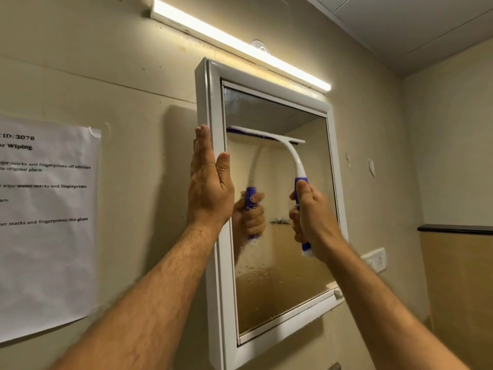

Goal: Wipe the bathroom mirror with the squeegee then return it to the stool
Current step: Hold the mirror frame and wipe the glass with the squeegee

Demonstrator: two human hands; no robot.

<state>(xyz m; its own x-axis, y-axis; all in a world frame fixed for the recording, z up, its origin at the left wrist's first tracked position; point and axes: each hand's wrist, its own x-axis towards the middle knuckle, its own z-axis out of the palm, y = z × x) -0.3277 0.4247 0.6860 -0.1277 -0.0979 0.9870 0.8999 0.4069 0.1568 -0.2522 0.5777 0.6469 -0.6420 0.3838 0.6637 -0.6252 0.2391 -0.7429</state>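
The right hand (310, 220) has its fingers clamped on the squeegee (294, 166), blade against the mirror (280, 263) near its top. Droplets below remain unwiped. The left hand (209, 182), fingers straight together, steadies the mirror's frame. The stool is unseen.

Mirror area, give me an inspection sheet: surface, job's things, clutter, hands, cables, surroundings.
Surface: mirror glass in a white frame, droplets and streaks on its lower part.
Job's things: squeegee, blade against the upper glass; stool not in view.
Clutter: nothing seen.
Hands: left hand flat with straight fingers against the frame's left edge; right hand grips the squeegee's blue handle.
Cables: nothing seen.
Surroundings: lit light bar above the mirror, printed sheet on the wall to the left, socket to the right.
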